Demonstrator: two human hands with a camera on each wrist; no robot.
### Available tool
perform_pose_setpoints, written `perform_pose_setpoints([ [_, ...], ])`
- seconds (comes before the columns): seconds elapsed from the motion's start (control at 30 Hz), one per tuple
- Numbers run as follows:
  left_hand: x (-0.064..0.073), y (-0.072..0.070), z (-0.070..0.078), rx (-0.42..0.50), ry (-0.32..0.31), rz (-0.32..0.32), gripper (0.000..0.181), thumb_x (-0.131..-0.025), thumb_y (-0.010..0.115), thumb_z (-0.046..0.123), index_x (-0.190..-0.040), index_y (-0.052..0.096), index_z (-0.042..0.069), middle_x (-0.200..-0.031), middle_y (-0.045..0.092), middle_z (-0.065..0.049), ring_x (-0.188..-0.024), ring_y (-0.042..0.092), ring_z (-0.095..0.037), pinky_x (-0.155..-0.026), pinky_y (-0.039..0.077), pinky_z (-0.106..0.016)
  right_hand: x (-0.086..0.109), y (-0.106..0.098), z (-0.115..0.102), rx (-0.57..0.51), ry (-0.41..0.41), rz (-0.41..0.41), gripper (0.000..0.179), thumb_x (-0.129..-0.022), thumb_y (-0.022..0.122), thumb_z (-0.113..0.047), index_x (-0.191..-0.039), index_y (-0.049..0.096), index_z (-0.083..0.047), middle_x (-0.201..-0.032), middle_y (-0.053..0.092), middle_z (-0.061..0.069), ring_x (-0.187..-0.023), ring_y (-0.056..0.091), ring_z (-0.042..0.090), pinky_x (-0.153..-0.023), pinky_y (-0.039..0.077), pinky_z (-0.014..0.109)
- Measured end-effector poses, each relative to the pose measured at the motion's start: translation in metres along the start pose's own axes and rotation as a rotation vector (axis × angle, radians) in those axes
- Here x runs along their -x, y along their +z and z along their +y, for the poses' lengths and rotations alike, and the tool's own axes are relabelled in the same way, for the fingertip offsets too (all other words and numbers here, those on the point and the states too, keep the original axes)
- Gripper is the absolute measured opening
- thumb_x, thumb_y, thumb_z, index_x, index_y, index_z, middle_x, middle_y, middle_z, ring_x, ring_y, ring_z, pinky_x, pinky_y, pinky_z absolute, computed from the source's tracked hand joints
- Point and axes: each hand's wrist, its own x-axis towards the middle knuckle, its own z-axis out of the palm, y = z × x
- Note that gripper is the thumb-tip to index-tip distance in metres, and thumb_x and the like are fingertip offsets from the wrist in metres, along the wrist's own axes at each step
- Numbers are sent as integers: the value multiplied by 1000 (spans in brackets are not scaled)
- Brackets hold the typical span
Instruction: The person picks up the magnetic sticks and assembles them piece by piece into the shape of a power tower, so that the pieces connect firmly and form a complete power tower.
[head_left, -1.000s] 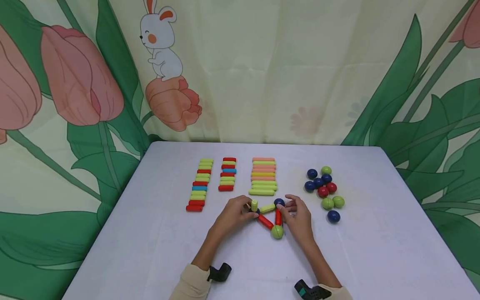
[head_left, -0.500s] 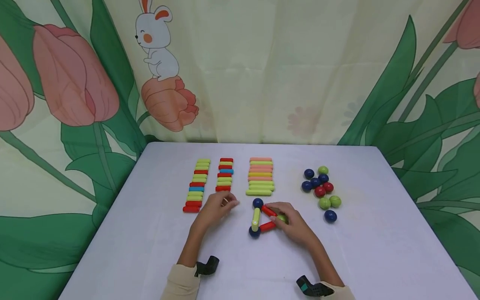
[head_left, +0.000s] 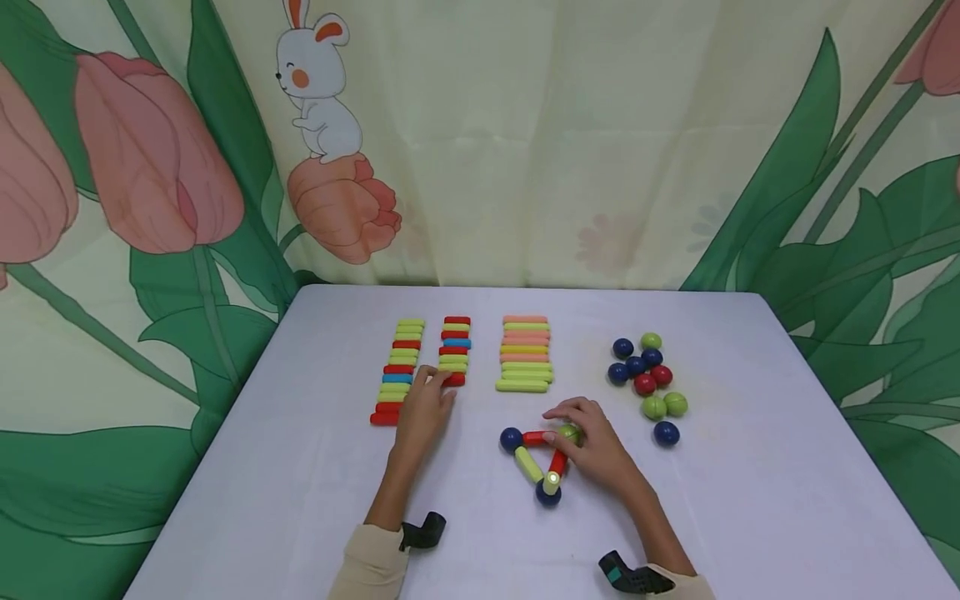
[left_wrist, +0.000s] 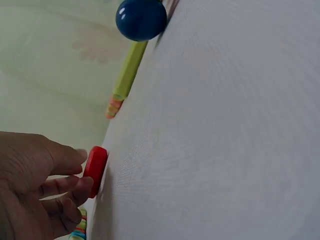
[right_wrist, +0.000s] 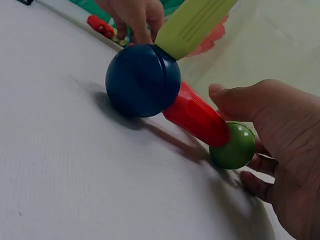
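- Now pinches near red stick (head_left: 454,380) with left hand (head_left: 422,419) (earlier empty).
- Loosely holds green ball (right_wrist: 235,150) with right hand (head_left: 597,450).
- Swings blue ball (head_left: 550,499) nearer, rightward.

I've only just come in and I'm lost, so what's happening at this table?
A person is handling a ball-and-rod triangle. Their right hand is curled around its green ball, and a green rod rises from its near blue ball. Their left hand has its fingers on a red rod at the near end of the middle row. Loose balls lie off to the right.
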Motion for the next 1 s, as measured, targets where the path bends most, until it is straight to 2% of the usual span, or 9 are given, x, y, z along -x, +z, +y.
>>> perform_pose_setpoints([
  [0.1,0,1,2,-9,-30,-18,52,-85,77,19,-133,60,11,-119,55,-11,-108,58,-24,-84,58,-36,1,-3,2,115,23,28,33,-84,75,-44,-111,70,-26,-105,56,-5,-89,51,13,-73,47,27],
  [0.23,0,2,2,-17,-59,-16,50,-83,79,20,-129,61,13,-115,52,-10,-98,58,-21,-75,59,-32,-1,-6,4,124,54,62,33,-83,76,-43,-108,70,-22,-94,58,-5,-67,47,11,-55,41,21],
  [0.43,4,3,4,-109,0,-22,33,-79,82,24,-103,62,16,-109,54,-8,-80,58,-18,-66,56,-27,-3,-3,6,-12,120,108,28,-89,72,-34,-112,68,-19,-104,59,2,-55,54,10,-49,48,22],
  [0.53,6,2,7,-170,43,-66,33,-79,82,24,-104,63,14,-108,60,-8,-81,62,-19,-72,58,-29,-3,-1,4,-83,148,118,29,-91,70,-27,-118,67,-18,-108,58,5,-52,59,10,-51,50,22],
  [0.6,8,2,10,-163,66,-96,34,-80,81,23,-108,66,11,-107,63,-7,-85,63,-19,-76,59,-31,-2,0,2,-134,162,114,31,-92,68,-23,-122,65,-18,-111,57,6,-56,63,10,-56,53,21],
  [0.7,9,2,13,-23,107,-125,34,-85,77,21,-115,67,9,-108,63,-6,-89,61,-18,-79,58,-30,-2,0,-1,-211,183,97,33,-95,65,-19,-128,61,-18,-117,55,8,-63,67,12,-62,56,20],
  [0.83,10,6,19,349,180,-187,30,-90,70,19,-119,62,11,-108,61,-5,-80,63,-16,-72,57,-25,-2,3,-3,-264,201,86,35,-96,62,-15,-130,59,-21,-123,54,7,-72,68,15,-63,57,22],
  [0.9,10,8,22,492,219,-226,30,-91,69,20,-119,61,11,-109,61,-6,-74,65,-16,-68,56,-23,-2,4,-3,-262,202,86,36,-96,61,-13,-131,59,-23,-124,55,6,-76,67,16,-63,57,22],
  [1.0,13,14,26,535,258,-272,33,-90,70,24,-120,61,12,-110,63,-5,-71,65,-11,-65,54,-19,-3,6,-5,-268,203,84,38,-96,61,-13,-133,57,-23,-123,59,5,-80,66,18,-63,57,23],
])
